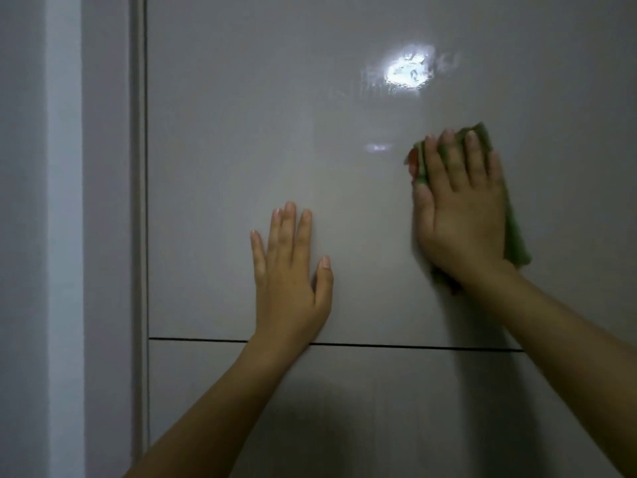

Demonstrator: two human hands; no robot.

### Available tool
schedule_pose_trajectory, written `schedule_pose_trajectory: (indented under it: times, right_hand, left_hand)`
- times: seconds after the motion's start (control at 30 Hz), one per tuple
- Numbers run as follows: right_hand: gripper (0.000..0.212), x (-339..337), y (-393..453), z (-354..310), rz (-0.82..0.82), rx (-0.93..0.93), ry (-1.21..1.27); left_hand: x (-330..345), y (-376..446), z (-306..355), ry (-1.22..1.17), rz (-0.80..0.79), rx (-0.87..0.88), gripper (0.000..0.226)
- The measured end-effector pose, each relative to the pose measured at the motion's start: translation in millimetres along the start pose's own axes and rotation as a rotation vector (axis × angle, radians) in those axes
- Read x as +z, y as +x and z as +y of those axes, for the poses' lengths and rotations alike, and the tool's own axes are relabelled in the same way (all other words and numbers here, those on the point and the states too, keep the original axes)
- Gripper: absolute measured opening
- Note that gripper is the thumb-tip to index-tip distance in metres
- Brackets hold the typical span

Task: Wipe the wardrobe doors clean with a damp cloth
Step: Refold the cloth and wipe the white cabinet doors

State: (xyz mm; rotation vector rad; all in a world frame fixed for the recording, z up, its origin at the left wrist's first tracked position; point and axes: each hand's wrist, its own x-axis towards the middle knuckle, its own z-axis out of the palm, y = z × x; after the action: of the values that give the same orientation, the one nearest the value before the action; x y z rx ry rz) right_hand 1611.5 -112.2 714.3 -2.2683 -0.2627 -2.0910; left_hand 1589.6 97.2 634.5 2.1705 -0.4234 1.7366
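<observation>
A glossy grey wardrobe door (241, 132) fills the view. My right hand (462, 208) lies flat with straight fingers on a folded green cloth (515, 236), pressing it against the door at the right; a bit of red shows at the cloth's left edge. My left hand (291, 270) rests flat on the bare door to the lower left of the cloth, fingers straight and pointing up. Wet smears catch a bright light reflection (408, 72) above the cloth.
A thin dark horizontal gap (396, 346) separates the upper door from a lower panel (379, 408). The door's left edge meets a vertical frame strip (139, 201), with a pale wall (41, 236) further left.
</observation>
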Motion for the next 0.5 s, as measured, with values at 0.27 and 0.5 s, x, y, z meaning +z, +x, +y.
schedule_pose_trajectory:
  times: [0.27, 0.5]
  right_hand:
    - [0.052, -6, -84, 60, -0.163, -0.589, -0.06]
    - [0.057, -7, -30, 56, -0.001, 0.196, -0.01]
  left_hand:
    - [22, 6, 39, 0.13, -0.037, 0.072, 0.065]
    - [27, 7, 46, 0.115, 0.017, 0.031, 0.064]
